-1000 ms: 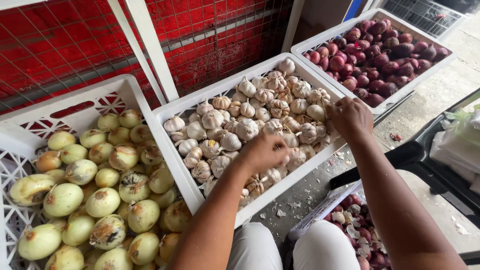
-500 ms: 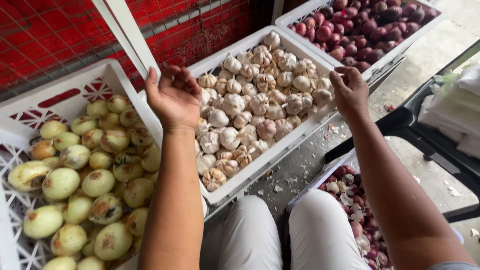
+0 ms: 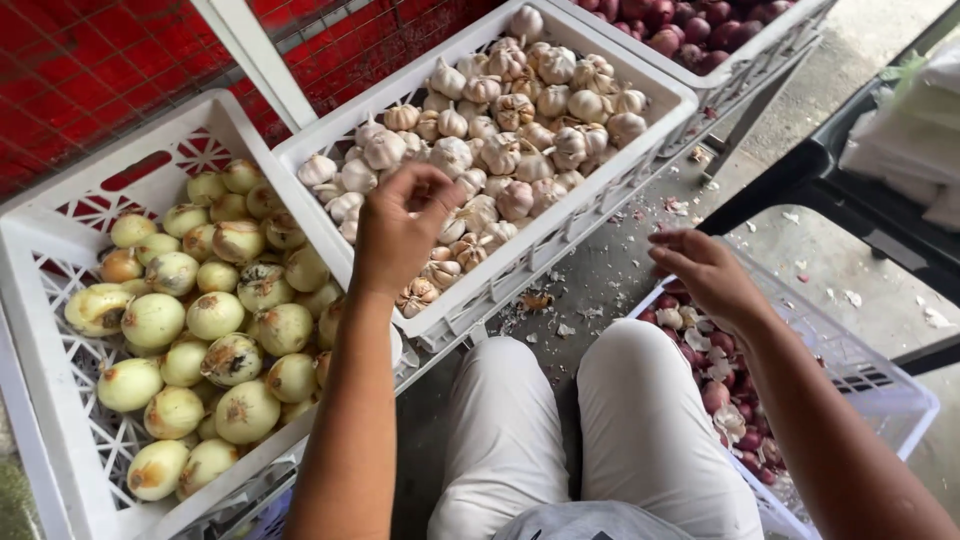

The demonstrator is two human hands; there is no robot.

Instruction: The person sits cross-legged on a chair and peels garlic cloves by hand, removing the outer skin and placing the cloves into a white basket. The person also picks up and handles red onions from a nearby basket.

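While left hand [image 3: 400, 230] hovers, fingers loosely curled & empty, over white plastic crate of pale garlic bulbs [image 3: 500, 140], right hand [image 3: 705, 270], fingers apart, nears small red shallots [image 3: 715, 385] by the knee — sorting step, prob. needs a pick next.

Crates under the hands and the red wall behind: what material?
Garlic crate: looks like moulded white plastic, matte, with slotted lattice walls and a rounded rim. Onion crate: same look, open mesh floor showing between the onions. Red wall: a grid of small squares, possibly stacked red plastic crates or a painted grille; the view leaves that open.
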